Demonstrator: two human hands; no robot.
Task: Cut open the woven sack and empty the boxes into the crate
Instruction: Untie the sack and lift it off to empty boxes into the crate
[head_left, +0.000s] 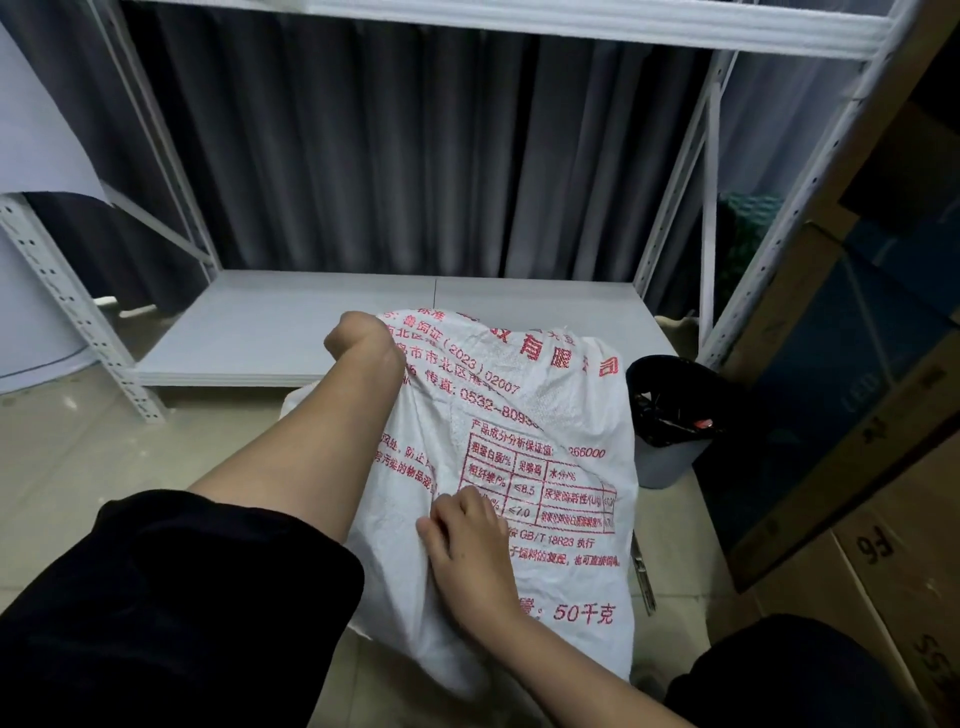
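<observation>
A white woven sack (545, 457) with red printed text lies on the tiled floor in front of me, bulging with its contents. My left hand (363, 340) grips the far top end of the sack, its fingers hidden behind the fabric. Lower down, my right hand (462, 540) pinches the fabric on the sack's near side. A metal tool (641, 571), possibly scissors, lies on the floor by the sack's right edge. No crate or boxes from the sack are visible.
A white metal rack with a low grey shelf (291, 322) stands just behind the sack, dark curtains behind it. A bin (670, 415) with a black liner sits to the right. Stacked cardboard boxes (857, 415) fill the right side.
</observation>
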